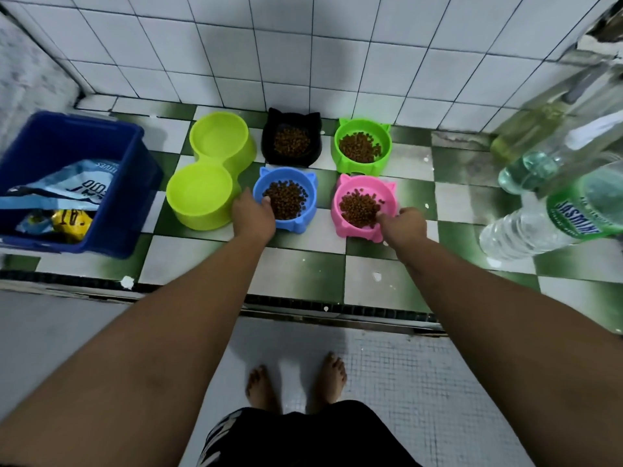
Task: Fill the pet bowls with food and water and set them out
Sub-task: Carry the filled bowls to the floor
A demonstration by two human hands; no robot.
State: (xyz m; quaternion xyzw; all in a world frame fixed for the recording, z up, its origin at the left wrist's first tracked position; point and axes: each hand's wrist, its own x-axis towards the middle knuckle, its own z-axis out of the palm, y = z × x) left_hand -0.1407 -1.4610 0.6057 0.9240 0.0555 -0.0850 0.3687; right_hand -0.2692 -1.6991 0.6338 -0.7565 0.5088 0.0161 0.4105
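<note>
1. Head view: the left hand (253,215) grips the near-left rim of the blue bowl (312,210), thumb hooked inside.
2. The right hand (403,224) grips the near-right rim of the pink bowl (338,210), fingers curled over it.
3. Both bowls stand on the checkered floor (303,264), in front of the black bowl (269,133) and the green bowl (338,153) — all four hold kibble (286,200).

Bare forearms (175,325) stretch up from both lower corners. Bottom centre, black shorts (303,436) with bold white lettering at the left, bare feet (332,377) just above.
</note>
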